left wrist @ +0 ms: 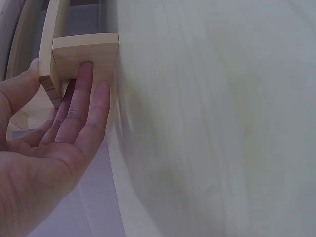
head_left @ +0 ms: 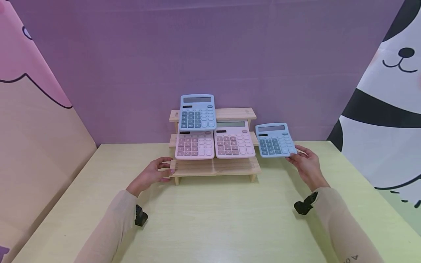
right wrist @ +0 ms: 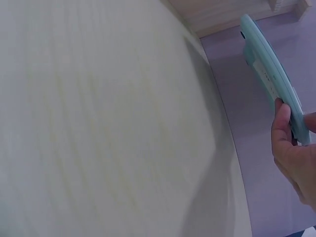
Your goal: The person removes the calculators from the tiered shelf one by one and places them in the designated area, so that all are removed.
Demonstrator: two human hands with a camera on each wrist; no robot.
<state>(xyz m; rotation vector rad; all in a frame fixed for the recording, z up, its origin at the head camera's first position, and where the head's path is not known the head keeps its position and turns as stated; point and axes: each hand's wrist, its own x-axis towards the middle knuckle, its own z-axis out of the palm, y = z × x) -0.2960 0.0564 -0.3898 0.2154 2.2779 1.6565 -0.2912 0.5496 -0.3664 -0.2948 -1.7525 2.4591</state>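
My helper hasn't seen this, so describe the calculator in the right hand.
On the pale table stands a tiered wooden rack. Right of it, the right hand holds a blue calculator by its lower corner. Unlike the pink calculators and the other blue one, it's hand-held.

The rightmost calculator (head_left: 275,140) and the top calculator (head_left: 197,109) are showing light blue, the middle calculators (head_left: 234,140) pink, the rack (head_left: 215,168) grainy tan, the backdrop (head_left: 213,54) purple, the panda (head_left: 381,142) black-and-white.
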